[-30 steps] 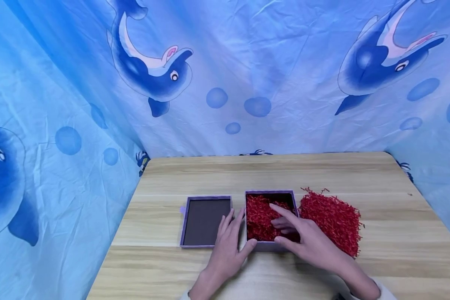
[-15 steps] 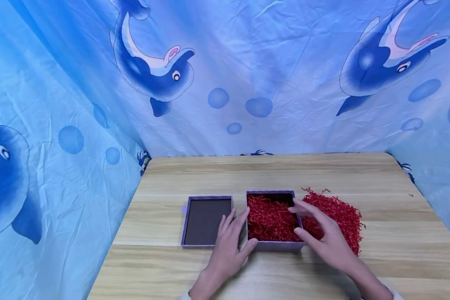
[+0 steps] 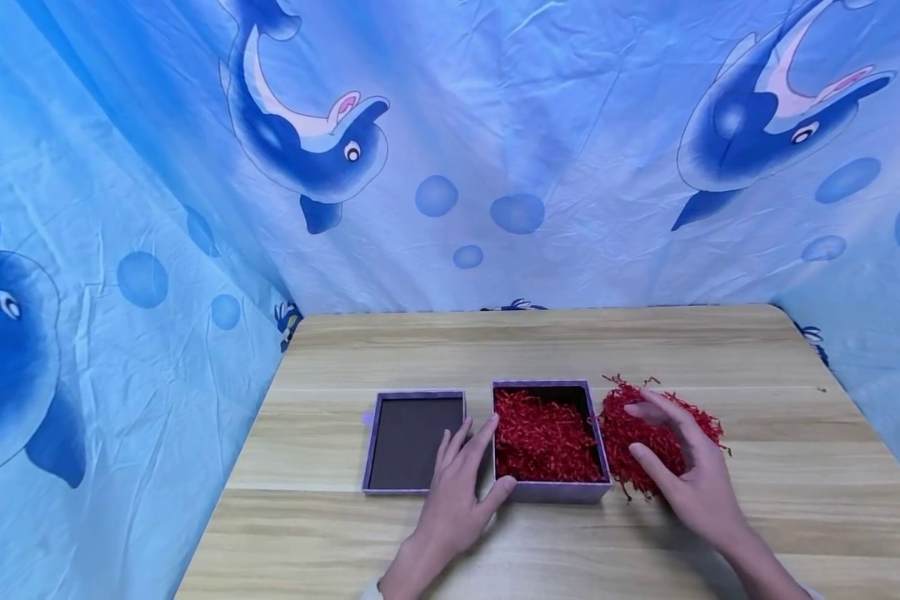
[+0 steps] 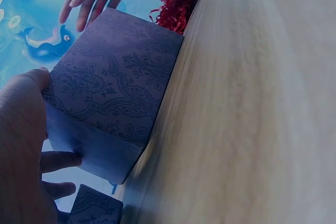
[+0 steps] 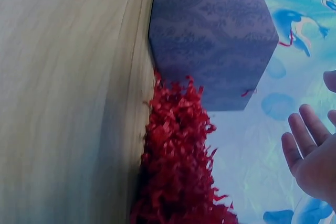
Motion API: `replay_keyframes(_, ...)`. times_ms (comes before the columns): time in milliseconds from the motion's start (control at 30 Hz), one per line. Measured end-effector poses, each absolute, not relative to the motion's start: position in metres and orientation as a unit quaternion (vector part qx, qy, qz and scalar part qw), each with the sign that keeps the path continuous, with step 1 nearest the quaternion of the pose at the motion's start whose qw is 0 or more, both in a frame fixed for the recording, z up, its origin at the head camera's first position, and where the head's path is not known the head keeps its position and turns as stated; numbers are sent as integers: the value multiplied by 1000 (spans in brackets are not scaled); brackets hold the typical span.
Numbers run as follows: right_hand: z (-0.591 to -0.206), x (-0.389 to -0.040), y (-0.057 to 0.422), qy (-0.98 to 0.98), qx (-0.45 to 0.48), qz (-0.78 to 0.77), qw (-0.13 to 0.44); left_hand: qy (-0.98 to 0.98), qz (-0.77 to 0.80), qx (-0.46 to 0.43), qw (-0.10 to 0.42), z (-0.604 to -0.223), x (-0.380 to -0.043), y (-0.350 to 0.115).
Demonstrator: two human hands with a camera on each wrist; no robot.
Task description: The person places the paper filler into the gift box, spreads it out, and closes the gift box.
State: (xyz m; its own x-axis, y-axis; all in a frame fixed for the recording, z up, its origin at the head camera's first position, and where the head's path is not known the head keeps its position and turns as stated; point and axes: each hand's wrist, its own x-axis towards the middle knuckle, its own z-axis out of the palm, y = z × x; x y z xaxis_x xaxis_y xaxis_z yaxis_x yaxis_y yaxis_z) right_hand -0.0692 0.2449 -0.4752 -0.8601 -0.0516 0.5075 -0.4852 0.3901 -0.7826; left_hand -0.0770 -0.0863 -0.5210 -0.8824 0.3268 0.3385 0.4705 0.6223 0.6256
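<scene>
My left hand (image 3: 457,492) rests against the left side of a purple patterned box (image 3: 558,493), its thumb near the front left corner. Red shredded paper (image 3: 543,437) fills most of that box, with a dark gap at the back right. My right hand (image 3: 693,475) hovers over a loose pile of red shredded paper (image 3: 622,417) right of the box, fingers spread and gently bent, holding nothing. In the right wrist view, the hand (image 5: 315,161) is apart from the pile (image 5: 178,145). The left wrist view shows left fingers touching the box side (image 4: 115,72).
A shallow box lid (image 3: 412,442) with a dark inside lies left of the box, close to my left fingers. All of this stands on a wooden table (image 3: 330,533). Blue dolphin-printed curtains (image 3: 480,125) hang behind the table and at its sides.
My right hand has moved rightward, out of the box and over its right edge, to above the paper pile. The paper in the box is now uncovered. My left hand stays at the box.
</scene>
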Motion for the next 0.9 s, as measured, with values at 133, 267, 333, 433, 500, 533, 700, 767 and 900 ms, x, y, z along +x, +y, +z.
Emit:
replay_keyframes(133, -479, -70, 253, -798, 154, 534, 234, -895, -369, -226, 107, -523, -78, -87)
replay_keyframes(267, -483, -72, 262, -792, 145, 529, 268, -893, -373, -228, 106, -524, -78, -87)
replay_keyframes(333, -486, -74, 267, -800, 131, 513, 283, -892, -378, -227, 100, -524, -78, -87)
replay_keyframes(433, -491, -76, 275, -820, 99, 484, 289, -891, -382, -224, 95, -524, -78, -88)
replay_keyframes(500, -494, -78, 281, -831, 81, 467, 292, -891, -383, -224, 96, -524, -78, -88)
replay_keyframes(533, -495, -79, 284, -834, 76, 462, 292, -890, -384, -224, 97, -524, -79, -88)
replay_keyframes(700, -497, -81, 295, -839, 58, 455, 293, -890, -385, -224, 100, -525, -79, -88)
replay_keyframes(767, -498, -82, 299, -841, 52, 452, 293, -890, -385, -223, 98, -525, -79, -88)
replay_keyframes(900, -504, -84, 306, -857, 34, 442, 264, -890, -389, -218, 91, -525, -78, -88)
